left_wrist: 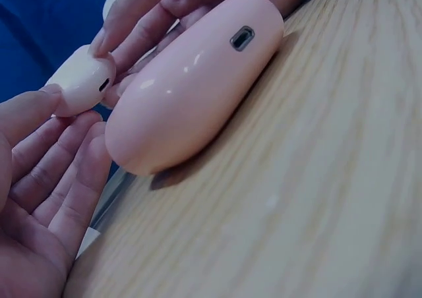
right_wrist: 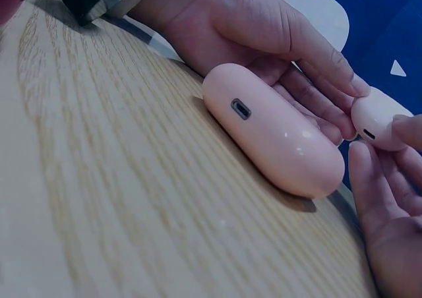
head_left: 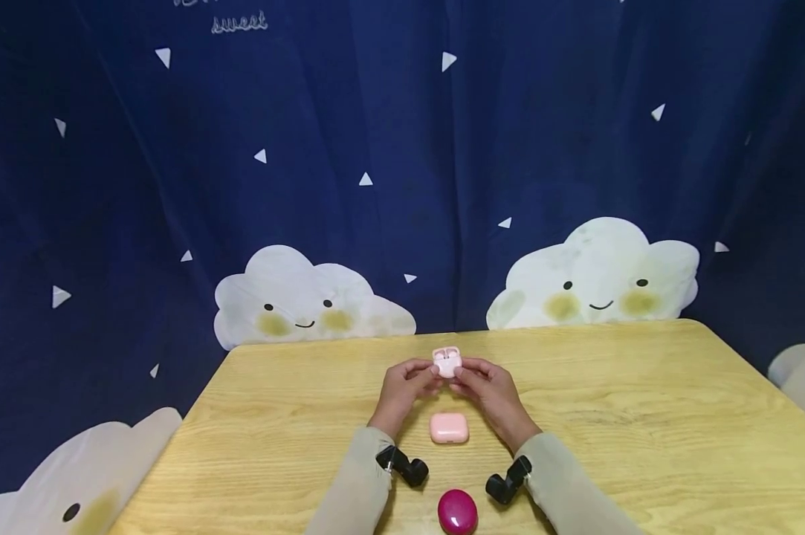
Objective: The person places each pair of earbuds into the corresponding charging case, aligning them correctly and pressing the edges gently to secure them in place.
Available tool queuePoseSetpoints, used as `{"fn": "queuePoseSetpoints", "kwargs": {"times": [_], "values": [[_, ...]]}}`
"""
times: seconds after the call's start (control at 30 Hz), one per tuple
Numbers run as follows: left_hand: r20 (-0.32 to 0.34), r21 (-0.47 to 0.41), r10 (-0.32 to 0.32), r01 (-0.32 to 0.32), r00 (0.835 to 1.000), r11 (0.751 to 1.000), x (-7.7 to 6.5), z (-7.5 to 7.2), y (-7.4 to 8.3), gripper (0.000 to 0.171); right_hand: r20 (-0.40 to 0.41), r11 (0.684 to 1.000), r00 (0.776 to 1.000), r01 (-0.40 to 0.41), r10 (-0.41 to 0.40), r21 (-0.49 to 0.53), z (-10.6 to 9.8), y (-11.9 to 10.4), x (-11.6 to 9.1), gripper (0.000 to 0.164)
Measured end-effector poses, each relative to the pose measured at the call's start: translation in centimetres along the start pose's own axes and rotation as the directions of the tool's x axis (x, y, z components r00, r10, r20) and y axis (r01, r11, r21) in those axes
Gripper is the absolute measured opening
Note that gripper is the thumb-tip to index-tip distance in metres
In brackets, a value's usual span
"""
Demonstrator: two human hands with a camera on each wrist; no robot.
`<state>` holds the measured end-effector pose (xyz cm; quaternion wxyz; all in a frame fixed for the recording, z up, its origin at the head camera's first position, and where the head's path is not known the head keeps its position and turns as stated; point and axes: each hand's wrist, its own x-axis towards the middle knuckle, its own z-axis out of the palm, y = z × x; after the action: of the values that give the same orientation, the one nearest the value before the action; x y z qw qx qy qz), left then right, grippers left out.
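Observation:
Near the far edge of the table, a small pale pink earbud case (head_left: 447, 368) is held up with its lid raised, and the earbud tops show inside. My left hand (head_left: 401, 392) pinches its left side between thumb and fingers. On the other side my right hand (head_left: 497, 397) grips it the same way. The case's charging port faces back toward me in the left wrist view, where its glossy white-pink body (left_wrist: 82, 80) shows. A second, wider pink earbud case (head_left: 449, 429) lies closed on the table between my forearms, its port (right_wrist: 241, 109) facing me.
A round magenta case (head_left: 457, 511) lies closer to me, between the sleeves. Black wrist cameras (head_left: 402, 467) are strapped to both forearms. Behind the wooden table (head_left: 275, 431) hangs a dark blue curtain (head_left: 308, 111) with clouds and triangles.

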<state>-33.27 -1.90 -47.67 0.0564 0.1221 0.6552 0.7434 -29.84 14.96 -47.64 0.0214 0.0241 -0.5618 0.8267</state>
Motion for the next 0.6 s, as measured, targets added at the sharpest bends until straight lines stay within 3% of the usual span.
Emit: {"fn": "queuePoseSetpoints", "kwargs": {"times": [0.27, 0.6], "values": [[-0.006, 0.019, 0.028, -0.028, 1.000, 0.999, 0.09, -0.07, -0.05, 0.030, -0.009, 0.998, 1.000, 0.009, -0.010, -0.059, 0.03, -0.19, 0.02, 0.040], [-0.013, -0.008, 0.021, -0.021, 1.000, 1.000, 0.02, 0.04, -0.25, 0.028, -0.017, 0.999, 1.000, -0.013, 0.012, -0.043, -0.09, 0.00, -0.01, 0.044]]}}
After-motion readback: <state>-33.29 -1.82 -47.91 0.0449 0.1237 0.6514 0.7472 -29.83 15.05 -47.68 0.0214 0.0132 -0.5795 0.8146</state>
